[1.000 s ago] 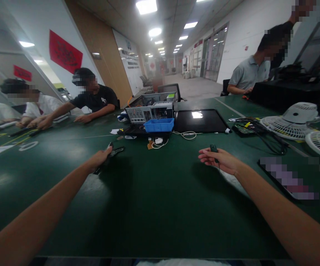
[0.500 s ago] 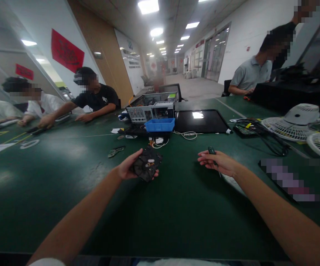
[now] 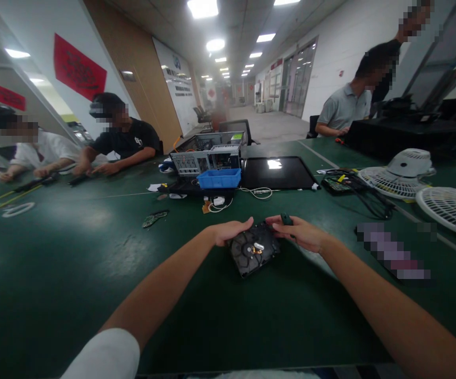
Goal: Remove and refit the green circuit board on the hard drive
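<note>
A black hard drive [image 3: 251, 255] is tilted over the green table, its underside facing up with a small white and gold-coloured part at the middle. My left hand [image 3: 228, 230] grips its far left edge, thumb on top. My right hand [image 3: 297, 232] is closed around a screwdriver [image 3: 287, 219] with a dark green handle; most of its shaft is hidden. The fingertips of that hand reach the drive's far right corner. A small green circuit board [image 3: 155, 218] lies on the table to the left of the drive.
An opened computer case [image 3: 208, 158] stands beyond my hands, with a blue tray [image 3: 219, 178] before it. A dark flat panel [image 3: 277, 172] lies beside it. White fan parts [image 3: 396, 176] and black cables [image 3: 370, 197] are at right. Co-workers [image 3: 121, 142] sit along the table.
My left hand has carried the hard drive to the right and turned it. My right hand, with the screwdriver, has come in from the right to the drive's corner.
</note>
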Available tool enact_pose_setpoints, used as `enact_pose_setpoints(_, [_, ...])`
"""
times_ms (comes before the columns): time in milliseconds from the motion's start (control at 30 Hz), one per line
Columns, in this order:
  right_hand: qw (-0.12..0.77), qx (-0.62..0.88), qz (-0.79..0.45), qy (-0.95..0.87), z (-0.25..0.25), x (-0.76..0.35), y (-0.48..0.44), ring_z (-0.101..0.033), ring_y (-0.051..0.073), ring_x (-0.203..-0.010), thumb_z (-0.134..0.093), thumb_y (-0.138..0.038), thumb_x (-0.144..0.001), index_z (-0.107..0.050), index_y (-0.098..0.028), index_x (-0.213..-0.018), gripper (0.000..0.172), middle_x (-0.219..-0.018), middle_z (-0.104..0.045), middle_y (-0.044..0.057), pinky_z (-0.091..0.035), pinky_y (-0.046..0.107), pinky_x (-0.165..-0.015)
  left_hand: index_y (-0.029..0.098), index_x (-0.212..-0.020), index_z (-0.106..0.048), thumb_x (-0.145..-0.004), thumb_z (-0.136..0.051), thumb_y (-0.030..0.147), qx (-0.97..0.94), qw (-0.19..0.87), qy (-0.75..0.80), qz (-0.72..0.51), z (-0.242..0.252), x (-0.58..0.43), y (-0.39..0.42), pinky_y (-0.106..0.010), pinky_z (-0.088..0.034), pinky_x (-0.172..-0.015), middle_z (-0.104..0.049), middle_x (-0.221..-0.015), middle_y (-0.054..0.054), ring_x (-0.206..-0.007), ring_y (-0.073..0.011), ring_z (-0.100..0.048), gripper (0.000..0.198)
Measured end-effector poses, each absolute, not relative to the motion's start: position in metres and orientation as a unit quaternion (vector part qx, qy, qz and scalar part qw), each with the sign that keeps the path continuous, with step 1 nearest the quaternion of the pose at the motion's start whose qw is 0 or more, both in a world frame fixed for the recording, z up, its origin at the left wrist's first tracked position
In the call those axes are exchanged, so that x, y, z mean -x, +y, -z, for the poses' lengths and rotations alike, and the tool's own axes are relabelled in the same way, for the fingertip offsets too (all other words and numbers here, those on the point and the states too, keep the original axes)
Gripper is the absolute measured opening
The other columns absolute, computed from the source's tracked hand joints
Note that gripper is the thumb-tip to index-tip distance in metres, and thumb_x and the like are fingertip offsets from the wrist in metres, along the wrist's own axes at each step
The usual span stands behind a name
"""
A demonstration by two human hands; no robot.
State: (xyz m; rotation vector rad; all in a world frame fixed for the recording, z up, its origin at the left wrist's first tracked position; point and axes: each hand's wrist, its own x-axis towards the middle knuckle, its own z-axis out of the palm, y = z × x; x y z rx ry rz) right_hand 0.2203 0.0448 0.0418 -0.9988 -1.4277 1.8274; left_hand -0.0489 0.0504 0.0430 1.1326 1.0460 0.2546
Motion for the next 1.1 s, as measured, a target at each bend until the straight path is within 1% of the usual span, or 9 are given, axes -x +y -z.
enact_pose_setpoints(133, [0.29, 0.402, -0.645, -0.582, -0.039, -0.225, 0.049, -0.066, 0.02, -0.103, -0.074, -0.032, -0.087, -0.071, -0.017, -0.115, 0.032, -0.114, -0.072, 0.01, -0.056, 0.031, -0.087, 0.02, -0.11, -0.074, -0.078, -0.043, 0.09, -0.627, 0.608, 0.479, -0.081, -0.061, 0.036, 0.056, -0.036, -0.054, -0.094, -0.072, -0.125, -0.01, -0.116, -0.0283, -0.067, 0.083])
enact_pose_setpoints(300, [0.296, 0.469, -0.559, -0.616, -0.026, -0.236, 0.062, -0.066, 0.017, -0.083, -0.073, -0.033, -0.086, -0.071, -0.016, -0.103, 0.024, -0.091, -0.072, 0.006, -0.054, 0.025, -0.066, 0.018, -0.095, -0.076, -0.079, -0.024, 0.094, -0.761, 0.388, 0.517, -0.053, -0.074, 0.011, 0.053, -0.035, -0.05, -0.085, -0.075, -0.109, -0.013, -0.103, -0.0303, -0.068, 0.094])
enact_pose_setpoints(433, [0.327, 0.534, -0.501, -0.598, -0.014, -0.247, 0.075, -0.065, 0.016, -0.075, -0.071, -0.028, -0.086, -0.069, -0.017, -0.101, 0.018, -0.086, -0.07, 0.006, -0.053, 0.024, -0.057, 0.016, -0.105, -0.073, -0.083, -0.019, 0.091, -0.821, 0.286, 0.494, -0.022, -0.081, -0.003, 0.042, -0.037, -0.048, -0.081, -0.074, -0.105, -0.016, -0.096, -0.0306, -0.068, 0.094])
enact_pose_setpoints(533, [0.348, 0.544, -0.502, -0.575, -0.01, -0.253, 0.081, -0.065, 0.015, -0.073, -0.069, -0.026, -0.087, -0.068, -0.017, -0.103, 0.019, -0.093, -0.072, 0.008, -0.053, 0.022, -0.055, 0.018, -0.128, -0.064, -0.085, -0.029, 0.087, -0.837, 0.25, 0.482, -0.07, -0.086, 0.004, 0.028, -0.038, -0.047, -0.088, -0.07, -0.118, -0.014, -0.108, -0.0306, -0.064, 0.089])
enact_pose_setpoints(600, [0.356, 0.545, -0.504, -0.568, -0.01, -0.254, 0.082, -0.065, 0.014, -0.071, -0.069, -0.025, -0.087, -0.068, -0.017, -0.104, 0.019, -0.094, -0.073, 0.008, -0.052, 0.021, -0.054, 0.019, -0.145, -0.051, -0.082, -0.039, 0.088, -0.847, 0.241, 0.465, -0.089, -0.084, 0.016, 0.016, -0.041, -0.044, -0.099, -0.061, -0.136, -0.015, -0.124, -0.0329, -0.056, 0.094])
enact_pose_setpoints(700, [0.363, 0.543, -0.514, -0.556, -0.01, -0.253, 0.082, -0.064, 0.013, -0.069, -0.069, -0.024, -0.087, -0.067, -0.016, -0.105, 0.019, -0.093, -0.073, 0.008, -0.052, 0.02, -0.054, 0.022, -0.161, -0.022, -0.064, -0.062, 0.09, -0.855, 0.245, 0.452, -0.067, -0.071, 0.035, -0.001, -0.05, -0.035, -0.112, -0.034, -0.16, -0.017, -0.142, -0.0396, -0.036, 0.125])
enact_pose_setpoints(767, [0.37, 0.541, -0.526, -0.542, -0.01, -0.251, 0.081, -0.064, 0.012, -0.068, -0.069, -0.023, -0.087, -0.066, -0.016, -0.105, 0.019, -0.092, -0.072, 0.007, -0.052, 0.019, -0.053, 0.024, -0.163, -0.012, -0.055, -0.07, 0.088, -0.855, 0.245, 0.454, -0.052, -0.059, 0.043, -0.01, -0.056, -0.027, -0.116, -0.026, -0.163, -0.017, -0.147, -0.0437, -0.025, 0.139])
enact_pose_setpoints(967, [0.402, 0.539, -0.555, -0.49, -0.015, -0.25, 0.079, -0.065, 0.013, -0.068, -0.07, -0.02, -0.086, -0.066, -0.018, -0.105, 0.019, -0.088, -0.072, 0.007, -0.054, 0.02, -0.056, 0.025, -0.163, -0.017, -0.059, -0.073, 0.083, -0.839, 0.276, 0.456, -0.112, -0.041, 0.038, -0.011, -0.059, -0.019, -0.119, -0.032, -0.159, -0.018, -0.146, -0.0443, -0.026, 0.131])
enact_pose_setpoints(1100, [0.41, 0.535, -0.574, -0.464, -0.018, -0.252, 0.076, -0.067, 0.014, -0.07, -0.07, -0.019, -0.087, -0.065, -0.018, -0.104, 0.018, -0.086, -0.072, 0.007, -0.056, 0.022, -0.059, 0.028, -0.164, -0.01, -0.069, -0.072, 0.075, -0.829, 0.304, 0.443, -0.158, -0.038, 0.05, -0.002, -0.057, -0.015, -0.121, -0.024, -0.165, -0.014, -0.15, -0.0408, -0.019, 0.122])
